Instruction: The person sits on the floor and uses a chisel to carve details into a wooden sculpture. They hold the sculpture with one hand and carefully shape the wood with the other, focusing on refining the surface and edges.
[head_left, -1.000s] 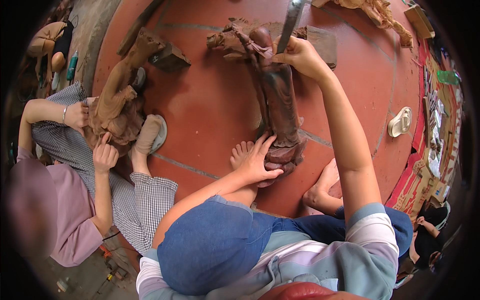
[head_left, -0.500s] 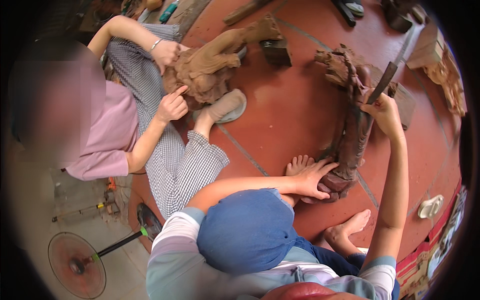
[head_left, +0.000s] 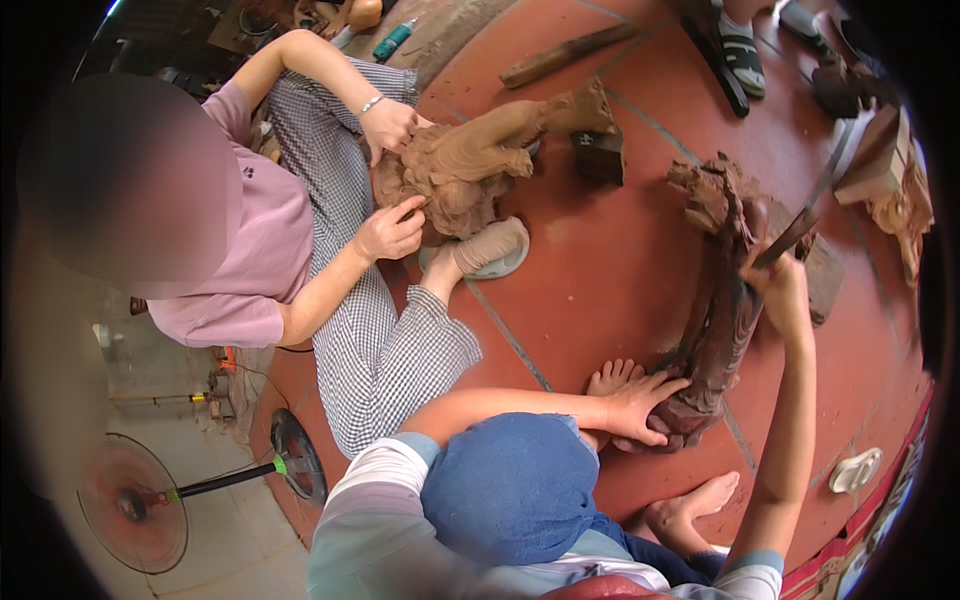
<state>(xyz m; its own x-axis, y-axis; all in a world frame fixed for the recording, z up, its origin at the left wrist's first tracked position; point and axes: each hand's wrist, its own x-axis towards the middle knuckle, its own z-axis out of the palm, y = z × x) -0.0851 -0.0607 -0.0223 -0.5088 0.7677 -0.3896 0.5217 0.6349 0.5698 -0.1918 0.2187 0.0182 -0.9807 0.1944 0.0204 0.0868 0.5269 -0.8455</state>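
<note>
A dark brown wooden carving (head_left: 722, 335) lies lengthwise on the floor before me, its rough, branching end (head_left: 720, 190) away from me. My left hand (head_left: 645, 405) rests with spread fingers on the carving's rounded near end, beside my bare foot (head_left: 615, 378). Near the upper part of the carving, my right hand (head_left: 780, 285) is closed around a long, flat, dark tool (head_left: 795, 232) that looks like a file. The tool points up and to the right; its far end is blurred, and my fingers cover its near end.
At left, a seated person (head_left: 235, 215) in a pink shirt works on a lighter wooden carving (head_left: 460, 160). A standing fan (head_left: 132, 503) is at lower left. Wood blocks (head_left: 880, 160) sit at upper right, near another person's sandalled foot (head_left: 740, 65). White slippers (head_left: 856, 470) lie at right.
The whole view has shifted, so the scene sits lower and farther right. My right hand has turned the tool lower along the carving's side. My left hand stays on the carving.
</note>
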